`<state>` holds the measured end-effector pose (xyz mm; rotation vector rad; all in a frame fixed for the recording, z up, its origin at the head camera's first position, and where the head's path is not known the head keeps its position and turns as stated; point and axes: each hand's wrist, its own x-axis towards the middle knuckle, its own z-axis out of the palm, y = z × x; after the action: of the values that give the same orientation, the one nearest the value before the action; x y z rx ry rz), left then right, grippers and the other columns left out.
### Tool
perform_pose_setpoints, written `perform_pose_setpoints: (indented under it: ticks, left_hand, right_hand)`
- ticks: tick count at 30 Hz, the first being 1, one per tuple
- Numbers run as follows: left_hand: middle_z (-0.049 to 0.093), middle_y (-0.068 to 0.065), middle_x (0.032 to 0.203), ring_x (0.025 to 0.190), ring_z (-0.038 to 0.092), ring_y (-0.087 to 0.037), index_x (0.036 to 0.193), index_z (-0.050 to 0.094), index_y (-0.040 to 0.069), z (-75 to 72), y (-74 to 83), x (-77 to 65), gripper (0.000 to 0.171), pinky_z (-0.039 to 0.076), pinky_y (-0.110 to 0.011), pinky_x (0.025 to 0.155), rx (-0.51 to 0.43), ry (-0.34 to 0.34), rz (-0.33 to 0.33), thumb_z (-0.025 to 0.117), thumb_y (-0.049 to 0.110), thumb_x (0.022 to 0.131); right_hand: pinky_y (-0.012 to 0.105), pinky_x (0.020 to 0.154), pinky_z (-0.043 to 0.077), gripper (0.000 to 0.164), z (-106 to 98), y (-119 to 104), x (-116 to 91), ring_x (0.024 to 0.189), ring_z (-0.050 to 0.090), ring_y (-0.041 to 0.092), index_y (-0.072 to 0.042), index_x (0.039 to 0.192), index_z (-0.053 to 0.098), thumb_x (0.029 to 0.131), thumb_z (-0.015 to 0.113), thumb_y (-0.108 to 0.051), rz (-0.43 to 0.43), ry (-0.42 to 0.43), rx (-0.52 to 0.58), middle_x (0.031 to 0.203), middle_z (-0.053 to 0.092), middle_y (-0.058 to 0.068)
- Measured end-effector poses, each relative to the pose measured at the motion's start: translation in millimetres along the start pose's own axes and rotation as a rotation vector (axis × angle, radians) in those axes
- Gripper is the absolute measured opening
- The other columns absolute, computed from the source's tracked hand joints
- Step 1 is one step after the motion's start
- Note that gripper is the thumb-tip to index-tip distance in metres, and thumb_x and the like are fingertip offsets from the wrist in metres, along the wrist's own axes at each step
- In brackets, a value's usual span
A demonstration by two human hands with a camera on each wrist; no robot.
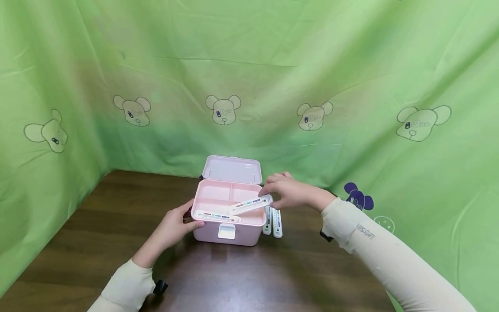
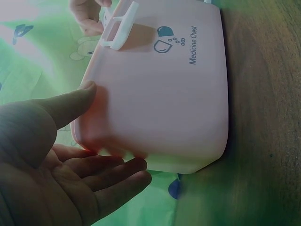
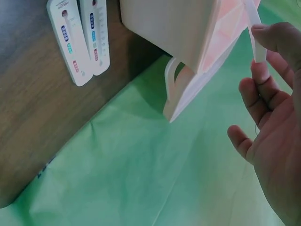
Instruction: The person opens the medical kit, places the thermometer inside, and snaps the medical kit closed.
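A pink medicine chest (image 1: 228, 234) stands with its lid (image 1: 232, 169) raised at the back and a divided tray inside. My left hand (image 1: 177, 225) holds its left front corner; in the left wrist view the thumb (image 2: 77, 101) lies on the front and the fingers (image 2: 113, 176) along the end. Between thumb and fingers my right hand (image 1: 290, 190) pinches the end of a white thermometer (image 1: 249, 205), which slants over the tray. Another thermometer (image 1: 216, 216) lies in the front compartment. The pinched one shows edge-on in the right wrist view.
Two more white thermometers (image 1: 277, 223) lie side by side on the brown wooden table (image 1: 156, 195), just right of the chest. A white latch (image 1: 226, 231) hangs on the chest's front. Green cloth (image 1: 265, 78) with bear faces surrounds the table at the back and sides.
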<state>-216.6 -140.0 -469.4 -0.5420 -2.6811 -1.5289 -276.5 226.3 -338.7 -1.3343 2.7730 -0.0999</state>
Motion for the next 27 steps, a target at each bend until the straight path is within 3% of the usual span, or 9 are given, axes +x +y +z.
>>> perform_pose_setpoints:
  ticks: [9, 18, 27]
  left_hand:
    - [0.070, -0.011, 0.129, 0.116, 0.068, -0.028, 0.155, 0.045, 0.011, -4.2, 3.0, 4.6, 0.079, 0.060, -0.040, 0.090, 0.016, -0.006, 0.005, 0.082, 0.032, 0.089]
    - [0.071, -0.011, 0.125, 0.114, 0.069, -0.028, 0.154, 0.045, 0.009, -2.6, 2.8, 1.7, 0.077, 0.060, -0.043, 0.091, 0.017, -0.011, 0.011, 0.082, 0.030, 0.089]
    - [0.070, -0.014, 0.126, 0.114, 0.069, -0.029, 0.154, 0.046, 0.008, -1.1, 2.2, 0.2, 0.077, 0.060, -0.043, 0.091, 0.022, 0.001, 0.006, 0.082, 0.029, 0.089]
  right_hand:
    - [0.044, 0.097, 0.033, 0.038, 1, -7, 22, 0.105, 0.052, 0.016, -0.021, 0.119, 0.075, 0.082, 0.084, -0.020, -0.028, -0.034, 0.041, 0.105, 0.063, -0.009]
    - [0.049, 0.105, 0.031, 0.038, 17, -14, 38, 0.110, 0.054, 0.016, -0.021, 0.121, 0.073, 0.083, 0.079, -0.023, -0.061, -0.053, 0.010, 0.108, 0.066, -0.009]
    - [0.053, 0.112, 0.027, 0.038, 30, -16, 51, 0.105, 0.054, 0.014, -0.023, 0.121, 0.073, 0.083, 0.078, -0.021, -0.085, -0.038, 0.017, 0.098, 0.064, -0.009]
